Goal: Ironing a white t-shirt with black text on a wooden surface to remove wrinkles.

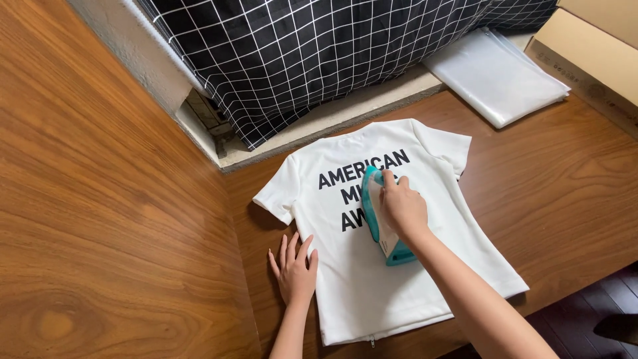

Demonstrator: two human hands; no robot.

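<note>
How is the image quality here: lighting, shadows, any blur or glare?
Head view: soft, even daylight; sharp overall, no motion blur on the right hand or the teal iron. Faint shadow under the left hand and along the white T-shirt's edge. Mild sheen on the wooden table; slight wide-angle stretch at the edges.

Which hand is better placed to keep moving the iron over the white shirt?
The right hand: it already grips the teal and white iron on the white short-sleeved shirt. The left hand lies flat at the shirt's edge on the brown wooden table.
</note>
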